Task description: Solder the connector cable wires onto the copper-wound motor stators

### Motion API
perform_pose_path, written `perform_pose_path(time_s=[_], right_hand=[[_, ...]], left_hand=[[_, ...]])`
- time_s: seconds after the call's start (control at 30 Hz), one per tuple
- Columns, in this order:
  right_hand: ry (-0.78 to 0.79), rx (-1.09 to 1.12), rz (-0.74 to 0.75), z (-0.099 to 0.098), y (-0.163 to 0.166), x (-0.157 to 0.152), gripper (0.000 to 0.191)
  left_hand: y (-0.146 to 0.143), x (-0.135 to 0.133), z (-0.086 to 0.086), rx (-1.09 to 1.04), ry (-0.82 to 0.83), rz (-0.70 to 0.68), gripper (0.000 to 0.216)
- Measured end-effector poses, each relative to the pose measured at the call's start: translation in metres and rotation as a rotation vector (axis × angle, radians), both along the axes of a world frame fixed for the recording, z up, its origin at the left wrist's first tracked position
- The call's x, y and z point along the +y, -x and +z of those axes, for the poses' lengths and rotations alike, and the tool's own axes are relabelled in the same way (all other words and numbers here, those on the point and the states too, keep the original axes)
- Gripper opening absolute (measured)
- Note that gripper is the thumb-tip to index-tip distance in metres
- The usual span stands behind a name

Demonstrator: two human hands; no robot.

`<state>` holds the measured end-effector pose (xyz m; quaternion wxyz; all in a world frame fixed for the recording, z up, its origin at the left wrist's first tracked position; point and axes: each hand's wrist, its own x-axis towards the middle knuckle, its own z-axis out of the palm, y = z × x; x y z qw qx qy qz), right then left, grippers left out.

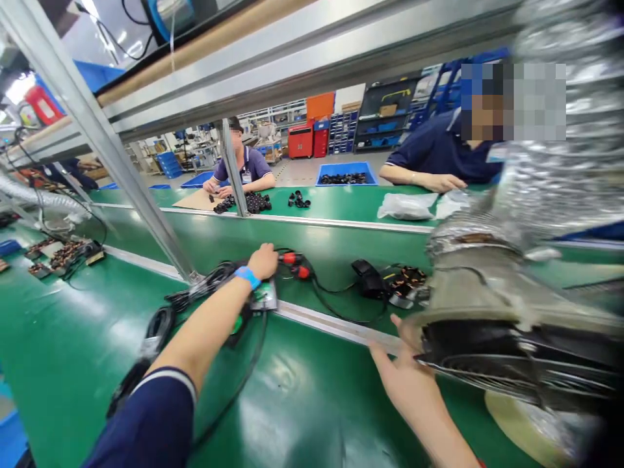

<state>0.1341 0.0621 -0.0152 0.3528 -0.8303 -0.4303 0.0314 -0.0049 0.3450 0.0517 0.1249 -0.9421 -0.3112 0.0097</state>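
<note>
My left hand [263, 261] reaches across the bench with its fingers curled; whatever they close on is hidden. Right beside it are red-and-black plugs [296, 265] on black cables. Under my left wrist sits a small pale box [264, 294] with a cord running from it. My right hand [407, 370] has thumb and fingers spread at the near left edge of a fan [517, 354] with a black grille. Some of its fingers overlap the housing, and I cannot tell whether they grip it. A silvery duct [560, 169] rises from the fan.
Bundled black cables [205, 286] lie left of the small box. Copper-coloured parts [407, 281] sit behind the rail [331, 322]. A metal upright [131, 169] and overhead beam [312, 52] frame the bench. Across it, two people work near black parts [256, 203] and plastic bags [407, 205].
</note>
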Motion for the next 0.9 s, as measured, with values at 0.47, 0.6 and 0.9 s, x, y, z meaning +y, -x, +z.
perform_pose_path(time_s=[0.47,0.6,0.9], right_hand=[[0.438,-0.132,0.88,-0.009,0.115,0.0,0.052],[0.286,-0.214,0.805,-0.032,0.115,0.006,0.052],[0.071,-0.203,0.712,-0.018,0.094,0.132,0.039]], left_hand=[[0.071,-0.12,0.016,-0.142,0.167,-0.398,0.046],[0.201,-0.174,-0.035,-0.032,0.108,-0.516,0.068],[0.165,-0.099,-0.075,-0.023,-0.063,-0.67,0.045]])
